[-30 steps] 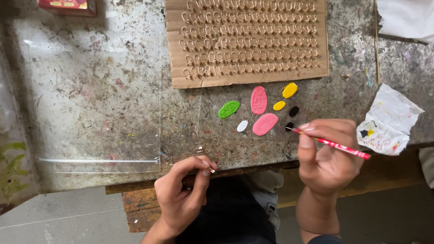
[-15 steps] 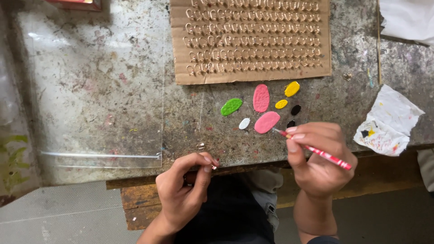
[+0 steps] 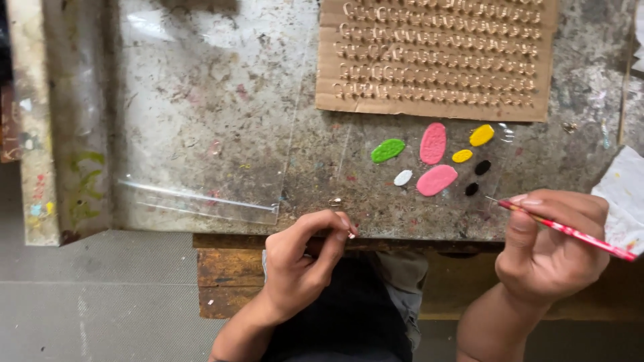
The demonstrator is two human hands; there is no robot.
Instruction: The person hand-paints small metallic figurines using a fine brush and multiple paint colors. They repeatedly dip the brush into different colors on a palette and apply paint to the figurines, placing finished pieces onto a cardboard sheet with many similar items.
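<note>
My right hand (image 3: pixel 550 245) grips a thin red paintbrush (image 3: pixel 570 231) at the table's near edge, its tip pointing left toward the paint blobs. Those blobs lie on a clear sheet: green (image 3: pixel 388 150), two pink (image 3: pixel 435 161), two yellow (image 3: pixel 481 135), white (image 3: pixel 402 177) and two black (image 3: pixel 481 167). My left hand (image 3: pixel 305 265) pinches a tiny pale piece (image 3: pixel 350 234) between thumb and fingertips, just below the table edge. Another tiny piece (image 3: pixel 335 201) rests on the table above that hand.
A cardboard sheet (image 3: pixel 436 57) holding rows of several small pale rings lies at the back. A clear plastic bag (image 3: pixel 201 134) covers the left of the stained table. A paint-smeared white paper (image 3: pixel 624 194) sits at the right edge. A wooden ledge (image 3: pixel 228 268) runs under the table.
My right hand with the brush has drawn back to the right, away from the paint blobs. My left hand keeps its pinch in about the same place.
</note>
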